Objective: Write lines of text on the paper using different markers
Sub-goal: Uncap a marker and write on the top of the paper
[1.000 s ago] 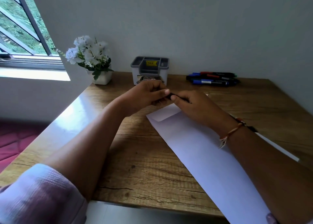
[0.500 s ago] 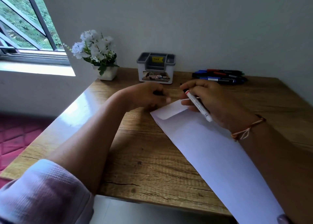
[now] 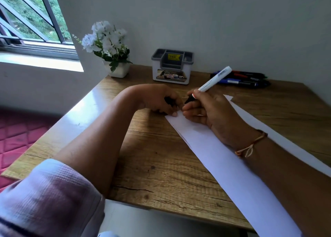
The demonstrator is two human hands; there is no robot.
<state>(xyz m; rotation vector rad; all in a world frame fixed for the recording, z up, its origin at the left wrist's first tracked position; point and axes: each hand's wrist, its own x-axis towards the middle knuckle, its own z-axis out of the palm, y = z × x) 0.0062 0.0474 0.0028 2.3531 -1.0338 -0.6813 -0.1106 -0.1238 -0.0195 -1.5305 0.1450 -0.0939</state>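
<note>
A long white sheet of paper lies slanted across the wooden desk. My right hand rests on its far end and grips a white marker, black tip pointing down at the paper, barrel tilted up to the right. My left hand sits just left of it, closed around the marker's black cap, with a fingertip on the paper's corner. A pile of spare markers in black, blue and red lies at the back right of the desk.
A grey and white desk organiser stands at the back centre against the wall. A white pot of white flowers is at the back left corner. A window is on the left; a red mattress lies beyond the desk's left edge.
The cap came off the marker into my left hand. My right hand turned the marker around, from barrel pointing toward me to tip down on the paper's far end.
</note>
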